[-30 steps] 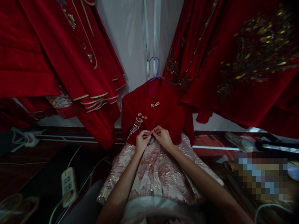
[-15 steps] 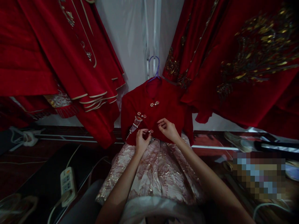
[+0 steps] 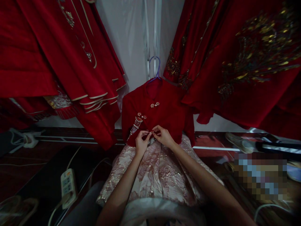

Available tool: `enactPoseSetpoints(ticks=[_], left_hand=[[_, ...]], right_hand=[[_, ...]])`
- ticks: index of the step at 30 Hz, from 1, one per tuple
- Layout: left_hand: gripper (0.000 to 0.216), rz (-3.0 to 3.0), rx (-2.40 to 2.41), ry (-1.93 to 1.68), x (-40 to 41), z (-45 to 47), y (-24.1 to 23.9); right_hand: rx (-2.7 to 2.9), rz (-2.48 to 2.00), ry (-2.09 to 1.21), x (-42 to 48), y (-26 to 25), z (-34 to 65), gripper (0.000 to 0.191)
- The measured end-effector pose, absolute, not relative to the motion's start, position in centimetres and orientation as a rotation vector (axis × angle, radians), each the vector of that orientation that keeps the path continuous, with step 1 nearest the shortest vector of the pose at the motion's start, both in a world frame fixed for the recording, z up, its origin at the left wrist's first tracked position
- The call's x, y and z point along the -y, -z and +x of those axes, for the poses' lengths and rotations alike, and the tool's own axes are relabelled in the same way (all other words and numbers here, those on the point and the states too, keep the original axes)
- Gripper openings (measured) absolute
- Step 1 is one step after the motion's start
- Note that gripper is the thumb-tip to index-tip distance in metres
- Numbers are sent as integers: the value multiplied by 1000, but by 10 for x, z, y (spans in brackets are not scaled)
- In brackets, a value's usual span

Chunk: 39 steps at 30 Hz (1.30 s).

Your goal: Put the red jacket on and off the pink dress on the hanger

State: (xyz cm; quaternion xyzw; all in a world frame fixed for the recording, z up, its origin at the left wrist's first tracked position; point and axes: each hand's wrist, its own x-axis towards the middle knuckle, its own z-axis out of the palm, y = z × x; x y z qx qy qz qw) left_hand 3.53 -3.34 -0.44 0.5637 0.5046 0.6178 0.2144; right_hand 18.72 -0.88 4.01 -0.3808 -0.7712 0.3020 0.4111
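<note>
A red jacket [image 3: 169,110] hangs on a purple hanger [image 3: 159,67], above a pale pink patterned skirt [image 3: 155,175]. At its lower front edge, my left hand [image 3: 142,141] is closed in a pinch on a small beaded clasp [image 3: 151,132]. My right hand [image 3: 164,135] meets it there, thumb and finger closed on the other side of the same clasp. Fingertips hide most of the clasp. Higher on the jacket sit a flower-shaped clasp [image 3: 155,104] and a beaded tassel brooch [image 3: 136,123].
Red garments [image 3: 94,72] hang at the left, and a gold-sequined red garment [image 3: 261,62] hangs at the right. A power strip [image 3: 68,188] lies on a dark surface at lower left. White rack bars [image 3: 213,148] run low behind the skirt. A shoe [image 3: 237,142] is at the right.
My right hand has moved left and down from the jacket front to the clasp, joining my left hand. The left hand has barely shifted.
</note>
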Motion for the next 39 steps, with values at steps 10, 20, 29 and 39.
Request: enactPoseSetpoints(ticks=[10,20,29,39], left_hand=[[21,1419,-1246,-1629,35,35,-1],[29,916,-933,-1747,-19,18,-54],[30,901,-943,-1692,-23,18,-59],[30,1493,-1123,-1566,-36,43,-101]], right_hand=[[1909,-1004,-880,9,-50,190,16],[2035,-785,-1292,4,-99,232,23],[2031,-818,-1261,4,-99,235,21],[2107,-844,-1394,10,-114,254,20]])
